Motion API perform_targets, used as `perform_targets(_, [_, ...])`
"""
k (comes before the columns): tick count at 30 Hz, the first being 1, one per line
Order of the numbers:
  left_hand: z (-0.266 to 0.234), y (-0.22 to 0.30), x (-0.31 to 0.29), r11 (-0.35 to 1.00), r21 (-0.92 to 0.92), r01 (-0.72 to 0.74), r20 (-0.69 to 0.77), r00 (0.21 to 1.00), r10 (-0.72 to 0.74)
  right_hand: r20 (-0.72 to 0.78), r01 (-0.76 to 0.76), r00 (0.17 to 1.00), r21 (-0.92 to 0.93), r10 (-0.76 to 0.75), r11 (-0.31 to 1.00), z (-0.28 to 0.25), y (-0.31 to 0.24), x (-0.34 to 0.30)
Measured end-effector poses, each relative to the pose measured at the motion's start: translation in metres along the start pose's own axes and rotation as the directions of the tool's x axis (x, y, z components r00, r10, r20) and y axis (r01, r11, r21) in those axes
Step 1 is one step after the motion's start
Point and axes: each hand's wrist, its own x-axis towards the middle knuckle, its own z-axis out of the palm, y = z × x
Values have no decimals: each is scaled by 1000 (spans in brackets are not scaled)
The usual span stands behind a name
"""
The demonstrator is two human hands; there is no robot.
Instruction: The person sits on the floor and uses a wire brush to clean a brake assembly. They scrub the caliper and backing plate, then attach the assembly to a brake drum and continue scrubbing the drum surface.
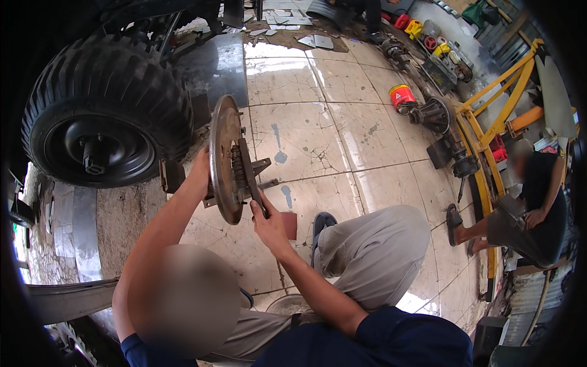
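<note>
A round metal brake backing plate [221,159] stands nearly edge-on in front of me. My left hand [200,168] grips its left side, with the fingers mostly hidden behind the rim. Along the plate's right face runs a dark, narrow brake shoe [249,171], and a coil spring [237,160] sits between the two. My right hand [269,221] pinches the shoe's lower end between thumb and fingers. Beside that hand shows a reddish-brown flat piece [291,226]; whether the hand touches it I cannot tell. Metal brackets [262,166] stick out to the right of the shoe.
A big knobbly tyre [110,104] on a vehicle stands at left. At right lie an axle [437,119], a red and yellow can [402,95] and a yellow steel frame [483,137]. Another person [535,189] sits at far right. Tile pieces [318,41] lie at the back.
</note>
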Motion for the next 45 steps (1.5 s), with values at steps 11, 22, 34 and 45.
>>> perform_targets(11, [-3, -6, 10, 996, -5, 86, -100, 991, -86, 8, -77, 997, 0, 77, 997, 0, -3, 0])
perform_targets(22, [7, 0, -2, 1000, -14, 9, 10, 1000, -9, -32, 16, 999, -13, -16, 1000, -5, 11, 2])
perform_targets(34, [9, -4, 0, 998, 45, -32, -35, 999, 33, -24, -46, 999, -16, 46, 999, -4, 9, 1])
perform_targets(45, [9, 0, -1, 1000, -18, -10, 49, 999, 11, -12, -21, 1000, 69, 21, 997, 0, -3, -6])
